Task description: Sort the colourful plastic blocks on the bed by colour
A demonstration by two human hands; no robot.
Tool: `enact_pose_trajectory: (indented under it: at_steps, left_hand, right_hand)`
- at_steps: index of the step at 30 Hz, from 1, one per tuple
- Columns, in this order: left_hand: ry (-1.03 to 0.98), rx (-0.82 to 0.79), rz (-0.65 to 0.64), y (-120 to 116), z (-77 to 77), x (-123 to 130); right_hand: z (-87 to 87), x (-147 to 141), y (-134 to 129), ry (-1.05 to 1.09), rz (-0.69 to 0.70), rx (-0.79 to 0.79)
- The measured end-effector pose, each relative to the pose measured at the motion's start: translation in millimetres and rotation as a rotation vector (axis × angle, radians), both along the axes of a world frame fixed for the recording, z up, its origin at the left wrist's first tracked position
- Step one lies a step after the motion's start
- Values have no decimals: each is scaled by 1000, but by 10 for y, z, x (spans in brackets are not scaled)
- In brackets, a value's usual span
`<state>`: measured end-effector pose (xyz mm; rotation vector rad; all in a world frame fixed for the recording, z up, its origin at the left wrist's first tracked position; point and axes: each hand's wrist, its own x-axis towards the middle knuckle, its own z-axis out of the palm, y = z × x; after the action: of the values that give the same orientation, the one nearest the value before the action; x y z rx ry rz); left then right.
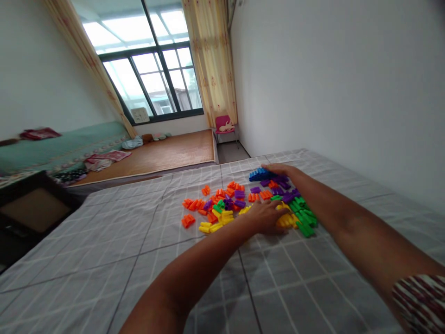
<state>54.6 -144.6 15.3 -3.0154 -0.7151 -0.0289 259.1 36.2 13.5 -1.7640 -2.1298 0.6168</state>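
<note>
"Two contacts. Where?"
"Left hand point(267, 216) spread over near-right yellow blocks point(288, 221); right hand point(278, 169) against far blue blocks point(260, 175), all on the grey sheet point(104, 241). Firm grip? Can't tell, either one."
"Failure modes?"
"Right forearm point(323, 199) dragging could scatter green blocks point(306, 217); rucked sheet could shift the blue ones."

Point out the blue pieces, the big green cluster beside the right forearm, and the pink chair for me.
Blue pieces point(258, 175): head view, middle of their visible side.
Green cluster point(306, 217): head view, near its middle.
Pink chair point(221, 121): head view, on its backrest.
</note>
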Motion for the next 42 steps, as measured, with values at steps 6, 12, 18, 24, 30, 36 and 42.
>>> enact_pose_trajectory:
  at_steps: [6,12,18,24,30,36,42]
  left_hand:
    - [61,81,32,-12,70,-281]
    - [85,89,129,-140,121,-828]
    - [80,47,283,-317,206,-1655]
    - [86,29,497,-512,244,-2460]
    - [146,20,726,-637,349,-3072]
    - [243,62,799,-558,539,-3005]
    - [-9,91,314,-475,530,-1452]
  right_hand:
    - [9,-577,-329,62,247,-177]
    - [62,-1346,-652,175,293,-251]
    - [161,-2132,-910,248,341,-407]
    - [210,-3003,-1155,362,404,-381]
    - [487,-3352,-1487,380,564,-104]
    - [604,-2093,-1458,298,495,116]
    - [460,312,-1449,100,-41,130]
